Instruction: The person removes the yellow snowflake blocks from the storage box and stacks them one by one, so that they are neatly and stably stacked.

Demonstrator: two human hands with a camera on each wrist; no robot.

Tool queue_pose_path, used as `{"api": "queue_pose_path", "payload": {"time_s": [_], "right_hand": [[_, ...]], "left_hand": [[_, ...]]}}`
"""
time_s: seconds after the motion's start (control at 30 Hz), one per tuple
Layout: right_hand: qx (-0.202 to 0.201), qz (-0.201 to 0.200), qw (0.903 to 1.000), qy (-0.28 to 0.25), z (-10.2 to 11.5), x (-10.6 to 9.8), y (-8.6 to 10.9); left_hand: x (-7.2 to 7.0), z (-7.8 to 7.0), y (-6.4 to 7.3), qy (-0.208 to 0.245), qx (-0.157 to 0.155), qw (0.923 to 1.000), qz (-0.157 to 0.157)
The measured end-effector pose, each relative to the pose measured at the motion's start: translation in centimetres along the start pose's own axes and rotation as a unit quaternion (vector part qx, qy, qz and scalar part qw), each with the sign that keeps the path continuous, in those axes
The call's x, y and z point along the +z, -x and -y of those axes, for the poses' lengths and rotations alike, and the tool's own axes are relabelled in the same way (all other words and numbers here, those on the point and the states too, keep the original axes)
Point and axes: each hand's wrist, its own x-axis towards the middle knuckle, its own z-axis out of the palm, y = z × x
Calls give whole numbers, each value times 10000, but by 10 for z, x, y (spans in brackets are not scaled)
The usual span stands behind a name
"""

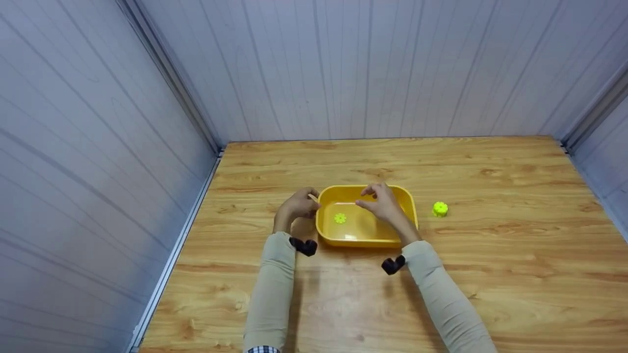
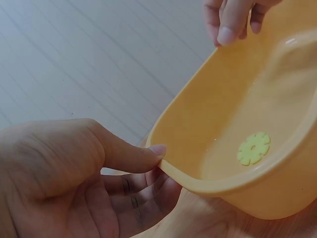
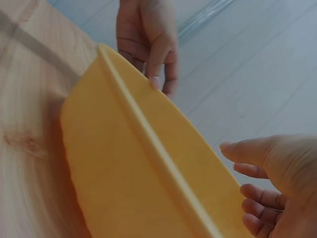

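Note:
A yellow plastic basin [image 1: 367, 243] stands on the wooden table. My left hand [image 1: 298, 205] is at its left end; in the left wrist view the thumb lies over the rim [image 2: 198, 185] and the fingers curl beneath it, pinching it. On the basin floor lies one flat yellow-green snowflake disc [image 1: 340, 218], notched round its edge with a hole in the middle. Over the right half of the basin hovers my right hand [image 1: 385, 203], thumb and fingers apart and loosely bent. Nothing shows between them in the right wrist view.
To the right of the basin, a short stack of yellow-green snowflake discs [image 1: 440, 209] stands on the table [image 1: 515, 260]. Pale panelled walls [image 1: 343, 73] close off the back and both sides. A black wrist camera mount [image 1: 393, 265] juts from each sleeve.

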Motion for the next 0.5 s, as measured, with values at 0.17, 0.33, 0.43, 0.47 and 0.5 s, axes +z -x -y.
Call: {"api": "queue_pose_path", "payload": {"time_s": [0.17,0.33,0.43,0.47,0.5], "right_hand": [[199,224,9995,111,1,14,-3],[255,388,9986,264,4,24,-6],[257,451,9979,381,5,30,-6],[270,473,9977,400,6,32,-6],[275,502,9975,422,6,33,-6]], "left_hand": [[0,1,-1,44,29,10000,-15],[0,1,-1,48,-14,10000,-35],[0,0,0,42,-62,10000,-46],[0,0,-1,43,-74,10000,-43],[1,0,-1,36,-77,10000,-47]]}}
